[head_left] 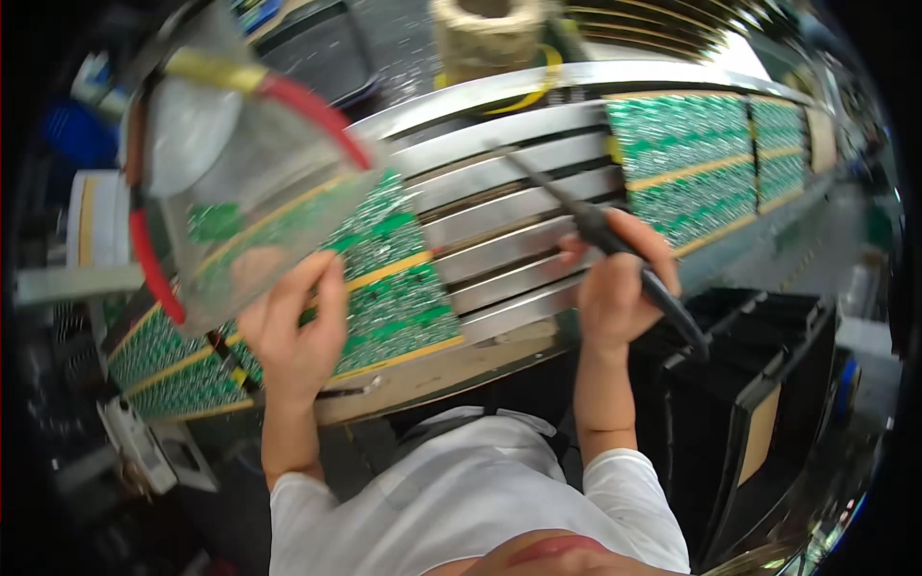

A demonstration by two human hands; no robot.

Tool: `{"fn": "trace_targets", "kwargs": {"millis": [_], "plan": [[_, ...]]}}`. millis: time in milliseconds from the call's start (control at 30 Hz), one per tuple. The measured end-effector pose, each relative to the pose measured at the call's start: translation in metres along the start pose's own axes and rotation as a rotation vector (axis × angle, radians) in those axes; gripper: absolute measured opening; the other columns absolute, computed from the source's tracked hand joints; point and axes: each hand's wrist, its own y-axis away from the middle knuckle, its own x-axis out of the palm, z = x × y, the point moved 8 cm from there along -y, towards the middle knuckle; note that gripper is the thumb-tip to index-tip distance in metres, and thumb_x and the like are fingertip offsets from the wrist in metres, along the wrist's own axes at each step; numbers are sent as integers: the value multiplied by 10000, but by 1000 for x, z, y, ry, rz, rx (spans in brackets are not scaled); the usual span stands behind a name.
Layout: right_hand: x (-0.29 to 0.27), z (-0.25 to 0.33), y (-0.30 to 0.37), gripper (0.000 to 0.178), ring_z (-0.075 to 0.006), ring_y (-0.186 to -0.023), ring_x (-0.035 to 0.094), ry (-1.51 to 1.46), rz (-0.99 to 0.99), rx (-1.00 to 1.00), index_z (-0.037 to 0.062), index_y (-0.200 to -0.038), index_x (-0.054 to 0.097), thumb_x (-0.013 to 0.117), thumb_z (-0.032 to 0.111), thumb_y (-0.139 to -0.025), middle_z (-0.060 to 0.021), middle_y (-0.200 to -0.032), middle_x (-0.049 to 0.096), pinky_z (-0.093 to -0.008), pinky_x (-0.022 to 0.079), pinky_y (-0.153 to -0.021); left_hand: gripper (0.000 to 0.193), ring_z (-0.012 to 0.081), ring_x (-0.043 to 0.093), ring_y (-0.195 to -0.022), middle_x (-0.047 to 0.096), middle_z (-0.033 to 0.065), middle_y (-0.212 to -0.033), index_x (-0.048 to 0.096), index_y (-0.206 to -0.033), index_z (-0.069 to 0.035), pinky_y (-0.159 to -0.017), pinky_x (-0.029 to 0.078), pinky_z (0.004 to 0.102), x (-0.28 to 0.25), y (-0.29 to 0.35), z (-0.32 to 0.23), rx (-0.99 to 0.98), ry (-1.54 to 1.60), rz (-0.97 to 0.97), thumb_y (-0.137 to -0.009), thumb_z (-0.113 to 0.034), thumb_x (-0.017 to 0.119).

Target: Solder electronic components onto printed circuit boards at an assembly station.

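Note:
My right hand [619,293] grips a soldering iron [600,233] by its dark handle, its thin tip pointing up and left over the bare metal bars. Over the left green circuit board panel [394,298], my left hand [298,322] has thumb and forefinger pressed together. Whatever those fingers may pinch is too small to make out. A clear shield [259,163] with red and yellow edging hangs above the board, partly in front of my left fingers. Yellow strips cross the panel, which is dense with small parts.
Several metal bars [509,211] with dark gaps span the middle. More green circuit boards [682,144] lie to the right. A pale roll [485,38] and a black tray [317,53] stand at the back. Black bins [740,384] are beside me at the right.

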Motion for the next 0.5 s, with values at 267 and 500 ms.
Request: {"fn": "trace_targets", "kwargs": {"millis": [267,500], "plan": [[19,-7,4,310,-213,-651,534,-12,177,-153,-28,-1100,638,547,194,-904,-182,-859,636,-341,473,-665,211,248,472,-663,595,49,-810,667,-847,-55,-669,433,372,-8,6,12,-17,-28,-46,-682,64,725],[31,-7,3,293,-203,-635,516,39,224,-116,-22,-1034,645,547,208,-881,-155,-820,637,-358,436,-682,232,227,483,-670,593,28,-808,662,-859,-70,-662,430,365,-18,2,13,104,4,-77,-675,62,713]]}}
